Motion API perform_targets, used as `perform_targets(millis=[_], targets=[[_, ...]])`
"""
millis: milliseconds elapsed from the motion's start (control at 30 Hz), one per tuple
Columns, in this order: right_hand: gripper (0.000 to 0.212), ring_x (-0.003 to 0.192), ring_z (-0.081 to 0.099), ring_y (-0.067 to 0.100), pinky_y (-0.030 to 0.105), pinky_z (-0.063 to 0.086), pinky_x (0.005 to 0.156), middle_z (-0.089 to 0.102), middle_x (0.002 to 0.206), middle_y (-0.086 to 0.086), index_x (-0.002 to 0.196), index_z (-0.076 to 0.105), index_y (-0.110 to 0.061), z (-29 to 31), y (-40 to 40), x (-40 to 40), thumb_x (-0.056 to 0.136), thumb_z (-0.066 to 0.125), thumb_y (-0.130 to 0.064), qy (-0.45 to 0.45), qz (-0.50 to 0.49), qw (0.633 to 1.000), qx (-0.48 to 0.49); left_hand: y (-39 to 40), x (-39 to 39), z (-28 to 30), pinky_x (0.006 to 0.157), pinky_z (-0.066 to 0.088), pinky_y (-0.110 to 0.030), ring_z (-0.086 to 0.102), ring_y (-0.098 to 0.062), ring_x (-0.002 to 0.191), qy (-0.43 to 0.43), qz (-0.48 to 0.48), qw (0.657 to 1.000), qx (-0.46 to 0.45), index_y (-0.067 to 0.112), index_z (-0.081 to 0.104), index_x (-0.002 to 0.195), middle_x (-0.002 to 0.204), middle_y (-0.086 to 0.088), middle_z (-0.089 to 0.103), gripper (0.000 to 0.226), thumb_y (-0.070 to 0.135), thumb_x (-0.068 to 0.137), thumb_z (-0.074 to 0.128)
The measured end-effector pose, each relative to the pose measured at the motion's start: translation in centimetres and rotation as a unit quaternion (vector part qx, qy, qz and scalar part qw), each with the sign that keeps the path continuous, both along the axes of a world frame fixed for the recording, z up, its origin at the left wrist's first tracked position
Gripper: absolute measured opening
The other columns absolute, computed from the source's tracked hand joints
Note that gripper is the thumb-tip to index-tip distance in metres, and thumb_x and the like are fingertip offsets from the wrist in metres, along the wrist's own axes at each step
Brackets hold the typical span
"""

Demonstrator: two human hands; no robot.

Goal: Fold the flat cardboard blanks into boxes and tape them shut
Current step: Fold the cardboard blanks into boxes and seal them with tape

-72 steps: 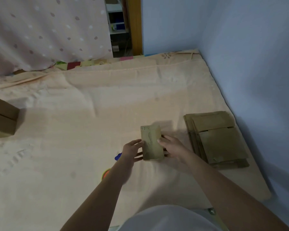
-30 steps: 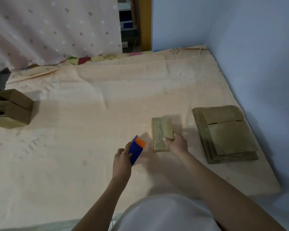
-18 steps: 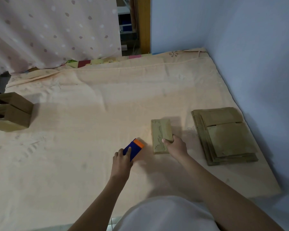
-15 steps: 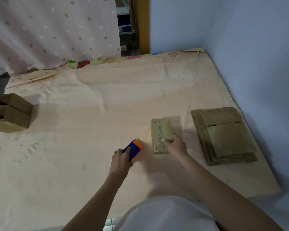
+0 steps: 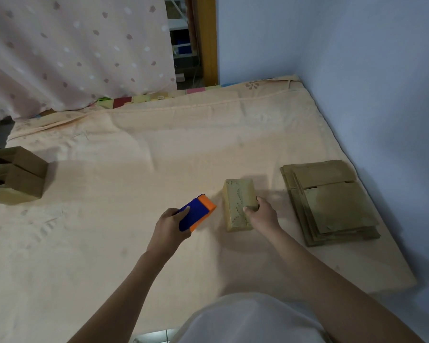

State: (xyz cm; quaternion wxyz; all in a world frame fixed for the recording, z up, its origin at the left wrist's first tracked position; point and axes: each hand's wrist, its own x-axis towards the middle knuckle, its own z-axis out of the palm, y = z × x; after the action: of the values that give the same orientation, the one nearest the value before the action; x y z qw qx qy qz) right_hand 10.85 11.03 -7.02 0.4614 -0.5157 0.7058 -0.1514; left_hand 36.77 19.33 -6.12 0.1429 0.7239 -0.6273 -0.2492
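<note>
A small folded cardboard box point(image 5: 237, 203) lies on the peach sheet point(image 5: 134, 174), with a wrinkled strip of tape along its top. My right hand point(image 5: 261, 215) grips its near right corner, thumb on top. My left hand point(image 5: 171, 225) holds a blue and orange tape dispenser point(image 5: 196, 215) just left of the box, a small gap between them. A stack of flat cardboard blanks point(image 5: 330, 201) lies to the right, near the wall.
Two folded boxes point(image 5: 15, 178) sit stacked at the far left edge of the sheet. A blue wall point(image 5: 382, 82) borders the right side. A dotted pink curtain point(image 5: 72, 50) hangs at the back.
Both hands held the box at first. My left hand then picked up the tape dispenser from the sheet and has lowered it beside the box; my right hand keeps its hold.
</note>
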Motion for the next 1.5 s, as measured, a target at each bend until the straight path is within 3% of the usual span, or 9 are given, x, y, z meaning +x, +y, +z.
perform_targets(millis=[200, 433, 533, 667, 833, 967, 1067, 1333, 1500], targets=[[0.045, 0.11, 0.063, 0.021, 0.021, 0.04, 0.071, 0.067, 0.122, 0.003, 0.133, 0.057, -0.014, 0.0, 0.4, 0.5, 0.091, 0.071, -0.025, -0.002, -0.001, 1.0, 0.005, -0.5, -0.1, 1.6, 0.076, 0.043, -0.009, 0.055, -0.011, 0.1, 0.074, -0.047, 0.995, -0.047, 0.022, 0.058, 0.136, 0.121, 0.005, 0.058, 0.071, 0.001, 0.072, 0.079], [0.053, 0.114, 0.061, 0.021, 0.025, 0.045, 0.081, 0.063, 0.13, 0.004, 0.137, 0.054, -0.013, 0.1, 0.5, 0.5, 0.09, 0.073, -0.03, 0.002, 0.014, 1.0, 0.016, -0.9, -0.7, 1.8, 0.08, 0.043, -0.005, 0.05, 0.007, 0.104, 0.105, -0.105, 0.988, -0.04, 0.028, 0.055, 0.137, 0.121, 0.012, 0.055, 0.078, -0.009, 0.07, 0.072], [0.062, 0.123, 0.057, 0.022, 0.03, 0.047, 0.094, 0.058, 0.138, 0.005, 0.144, 0.048, -0.013, 0.2, 0.4, 0.1, 0.093, 0.066, -0.043, 0.003, 0.01, 1.0, 0.029, -0.6, -0.6, 0.8, 0.083, 0.043, -0.007, 0.05, 0.003, 0.107, 0.11, -0.106, 0.988, -0.025, 0.031, 0.051, 0.138, 0.123, 0.014, 0.054, 0.082, -0.013, 0.07, 0.067], [0.053, 0.13, 0.052, 0.025, 0.03, 0.04, 0.102, 0.056, 0.142, 0.009, 0.145, 0.048, -0.011, 0.8, 0.3, -0.4, 0.099, 0.058, -0.036, 0.017, -0.004, 1.0, 0.001, -0.4, -0.4, 0.2, 0.083, 0.046, -0.01, 0.052, -0.005, 0.107, 0.118, -0.098, 0.988, -0.018, 0.039, 0.047, 0.136, 0.124, 0.014, 0.052, 0.085, -0.012, 0.072, 0.068], [0.046, 0.125, 0.057, 0.021, 0.027, 0.044, 0.093, 0.06, 0.137, 0.004, 0.14, 0.051, -0.016, 2.1, 0.5, -0.3, 0.098, 0.063, -0.031, 0.001, 0.007, 0.999, -0.033, -0.8, -1.0, -0.1, 0.081, 0.044, -0.005, 0.052, -0.003, 0.108, 0.132, -0.096, 0.986, -0.019, 0.041, 0.043, 0.133, 0.123, 0.009, 0.054, 0.083, -0.01, 0.074, 0.073], [0.026, 0.099, 0.062, 0.011, 0.003, 0.04, 0.07, 0.069, 0.118, 0.003, 0.124, 0.063, -0.012, 3.2, 1.0, 0.0, 0.1, 0.058, -0.017, -0.001, -0.024, 0.994, -0.111, -1.0, -1.4, -0.1, 0.082, 0.042, -0.004, 0.05, 0.0, 0.11, 0.134, -0.105, 0.985, -0.021, 0.042, 0.042, 0.132, 0.124, 0.009, 0.053, 0.083, -0.01, 0.075, 0.072], [0.017, 0.092, 0.061, 0.008, -0.002, 0.038, 0.065, 0.068, 0.103, -0.004, 0.114, 0.067, -0.011, 3.6, 1.3, 0.2, 0.099, 0.058, -0.013, -0.002, -0.016, 0.99, -0.139, -1.0, -1.2, -0.1, 0.082, 0.044, -0.006, 0.05, -0.002, 0.112, 0.14, -0.1, 0.985, -0.032, 0.046, 0.041, 0.129, 0.125, 0.011, 0.053, 0.083, -0.009, 0.075, 0.072], [0.024, 0.098, 0.068, 0.014, 0.032, 0.056, 0.091, 0.072, 0.107, -0.001, 0.114, 0.07, -0.01, 3.6, 1.2, 1.2, 0.098, 0.062, -0.025, -0.062, 0.042, 0.997, 0.015, -0.8, -0.4, 0.5, 0.085, 0.048, -0.014, 0.051, -0.005, 0.111, 0.136, -0.109, 0.983, -0.055, 0.047, 0.041, 0.131, 0.126, 0.016, 0.053, 0.088, -0.01, 0.071, 0.073], [0.009, 0.074, 0.073, 0.015, 0.024, 0.06, 0.064, 0.075, 0.087, 0.006, 0.089, 0.071, -0.012, 4.4, 1.3, 1.4, 0.097, 0.065, -0.012, -0.181, -0.032, 0.98, 0.079, -0.7, -0.3, 0.9, 0.086, 0.045, -0.009, 0.05, -0.003, 0.113, 0.134, -0.117, 0.982, -0.058, 0.046, 0.042, 0.132, 0.127, 0.018, 0.052, 0.088, -0.01, 0.072, 0.073]])
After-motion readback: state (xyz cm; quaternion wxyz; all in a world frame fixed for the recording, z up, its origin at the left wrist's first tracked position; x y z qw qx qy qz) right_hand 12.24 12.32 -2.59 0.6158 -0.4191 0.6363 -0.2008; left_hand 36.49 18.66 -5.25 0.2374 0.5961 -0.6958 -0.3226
